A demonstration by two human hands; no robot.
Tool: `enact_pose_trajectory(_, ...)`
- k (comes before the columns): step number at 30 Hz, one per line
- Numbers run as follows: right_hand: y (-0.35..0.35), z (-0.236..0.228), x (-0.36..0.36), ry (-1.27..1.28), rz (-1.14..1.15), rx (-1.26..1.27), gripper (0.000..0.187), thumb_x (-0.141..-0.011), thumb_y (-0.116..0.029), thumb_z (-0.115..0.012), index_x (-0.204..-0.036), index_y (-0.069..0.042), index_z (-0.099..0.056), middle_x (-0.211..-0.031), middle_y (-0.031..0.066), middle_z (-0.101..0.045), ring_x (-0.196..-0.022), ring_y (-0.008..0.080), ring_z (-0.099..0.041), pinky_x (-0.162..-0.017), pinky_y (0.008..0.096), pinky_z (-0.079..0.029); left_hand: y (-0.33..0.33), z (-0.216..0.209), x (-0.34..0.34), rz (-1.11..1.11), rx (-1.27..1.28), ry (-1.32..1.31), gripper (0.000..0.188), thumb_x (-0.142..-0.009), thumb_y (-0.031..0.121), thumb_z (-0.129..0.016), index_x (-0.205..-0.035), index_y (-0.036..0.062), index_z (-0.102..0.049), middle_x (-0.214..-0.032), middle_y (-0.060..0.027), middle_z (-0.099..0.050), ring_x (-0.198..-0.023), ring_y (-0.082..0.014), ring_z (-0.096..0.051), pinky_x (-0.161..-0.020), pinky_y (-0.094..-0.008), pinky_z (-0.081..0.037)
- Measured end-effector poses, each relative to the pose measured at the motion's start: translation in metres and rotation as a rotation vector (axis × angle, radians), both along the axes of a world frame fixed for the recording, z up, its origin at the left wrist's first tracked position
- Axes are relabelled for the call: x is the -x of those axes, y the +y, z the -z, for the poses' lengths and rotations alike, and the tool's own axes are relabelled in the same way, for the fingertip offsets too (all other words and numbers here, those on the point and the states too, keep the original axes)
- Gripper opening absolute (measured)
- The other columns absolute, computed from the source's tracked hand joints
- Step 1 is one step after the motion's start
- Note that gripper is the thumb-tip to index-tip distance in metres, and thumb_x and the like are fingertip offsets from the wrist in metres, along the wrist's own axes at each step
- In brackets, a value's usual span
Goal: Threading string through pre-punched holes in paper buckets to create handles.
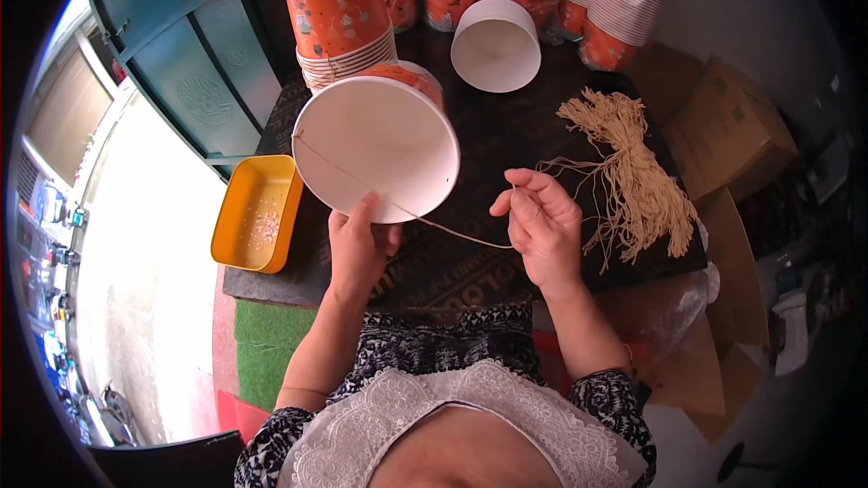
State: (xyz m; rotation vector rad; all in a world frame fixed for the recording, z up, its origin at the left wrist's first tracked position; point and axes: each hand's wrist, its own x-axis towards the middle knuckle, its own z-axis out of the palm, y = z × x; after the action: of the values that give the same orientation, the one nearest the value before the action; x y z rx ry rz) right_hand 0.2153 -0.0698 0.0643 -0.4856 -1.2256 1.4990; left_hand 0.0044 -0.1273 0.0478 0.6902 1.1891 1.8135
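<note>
L hand (357, 239) grips the tub (376, 140) at its 6 o'clock rim, thumb inside, fingers going round behind. Tub's tilted, white mouth facing the cam, held over the near-left part of the black table (488, 145). Clock below = from tub centre.

String (457, 233) starts just past 9, crosses the mouth, passes close by the L thumb at 6, then goes to R hand (542, 226) at approx. 4, fingers curled round its end, thumb & forefinger nearly meeting. Can't tell if L thumb pins the string, or how its far end is fixed.

Risks, my guess: a hard tug from R could pull the far end loose, esp. if it's only lightly caught. One-rim L grip might let the tub twist under side pull, or dent the paper wall if squeezed. String bundle (637, 181) at 3 has loose strands trailing v. near R hand, so snags/tangles poss. Yellow tray (287, 230) at 8, w/ small bits in it, sits right beside the rim; a swing left could knock it. Tub stack (339, 18), btwn 11 & 12, could get bumped too. Spare tub (495, 45), 1-2, is well apart from R hand; lower risk.
</note>
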Motion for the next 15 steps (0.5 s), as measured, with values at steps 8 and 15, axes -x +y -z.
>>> enact_pose_trajectory(8, -0.021, -0.025, 0.016, -0.062, -0.113, -0.042, 0.038, -0.094, -0.011, -0.056, -0.127, 0.000, -0.040, -0.077, 0.0123, -0.065, -0.045, 0.0001, -0.035, -0.042, 0.0149, -0.026, 0.001, 0.011, 0.007, 0.306, 0.002, -0.378, 0.027, -0.087, 0.017, -0.057, -0.105, -0.0031, -0.052, -0.070, -0.0098, -0.058, -0.040, -0.0138, -0.046, -0.033, -0.0233, -0.035)
enact_pose_trajectory(15, -0.032, -0.038, 0.024, -0.043, -0.224, -0.014, 0.035, -0.092, -0.006, -0.054, -0.122, 0.001, -0.038, -0.065, 0.0072, -0.059, -0.046, 0.0031, -0.039, -0.044, 0.0161, -0.027, 0.002, 0.019, 0.010, 0.454, 0.025, -0.624, 0.024, -0.085, 0.015, -0.059, -0.102, -0.0011, -0.054, -0.064, -0.0092, -0.057, -0.036, -0.0138, -0.044, -0.030, -0.0222, -0.033)
